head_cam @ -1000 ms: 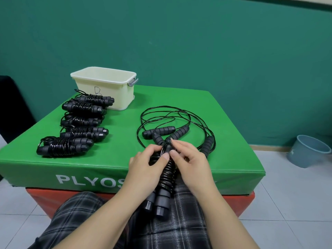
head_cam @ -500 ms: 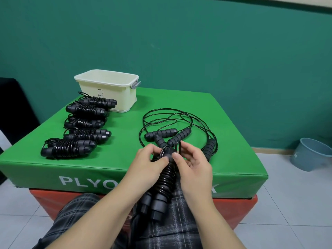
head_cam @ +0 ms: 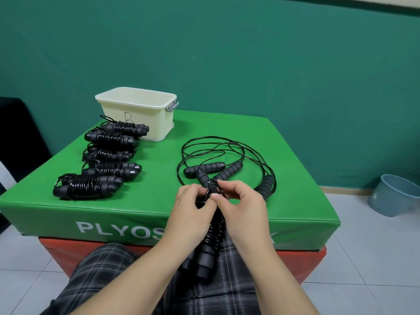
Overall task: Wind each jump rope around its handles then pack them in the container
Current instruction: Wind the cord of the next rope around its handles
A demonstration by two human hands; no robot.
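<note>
1. The left hand (head_cam: pixel 189 208) and the right hand (head_cam: pixel 241 206) met over the near edge of the green plyo box (head_cam: pixel 159 185), both with fingers curled around the top end of a wound jump rope (head_cam: pixel 210 242); the right thumb and forefinger pinched a small loop of cord there, and the left fingers gripped the bundle just beside it.
2. That wound rope slanted down from the hands toward the lap, its paired handle ends low over the plaid trousers (head_cam: pixel 109 267).
3. Just beyond the hands lay the loose jump ropes (head_cam: pixel 227 155), cords coiled in open loops on the box top with four foam handles among them.
4. To the left, five wound bundles (head_cam: pixel 109 160) lay in a row running from the near edge back to the cream container (head_cam: pixel 145 119).
5. The container stood at the far left corner of the box, a grey handle on its right end.
6. A blue bucket (head_cam: pixel 395 196) stood on the tiled floor at the right, near the teal wall.
</note>
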